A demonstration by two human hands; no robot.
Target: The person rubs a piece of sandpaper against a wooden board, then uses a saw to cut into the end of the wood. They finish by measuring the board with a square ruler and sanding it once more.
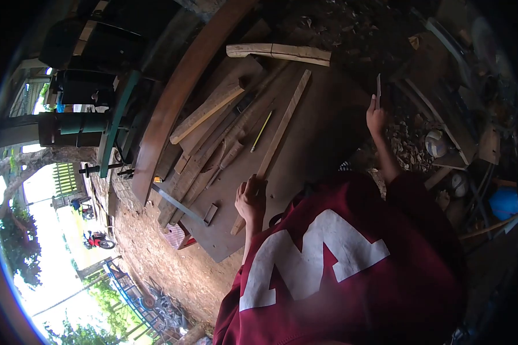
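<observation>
My left hand (251, 198) is closed over a long narrow wooden strip (285, 125), which lies slantwise on a brown board (322, 109). My right hand (377, 119) is raised off to the right of the board, its fingers wrapped round a thin, flat, pale blade-like piece (379, 84) that points away from me. I cannot make out its exact kind. Left of the strip lies a yellow pencil (261, 131). A tool with a wooden handle (232, 154) rests beyond the pencil. Near the board's edge is a metal try square (181, 204).
A short wooden block (279, 53) lies at the board's far edge. Several timber pieces (207, 111) and a long reddish-brown plank (178, 98) lie at left. A ball (437, 143), scrap wood and dry leaves are at right. Outside stands a red motorcycle (98, 240).
</observation>
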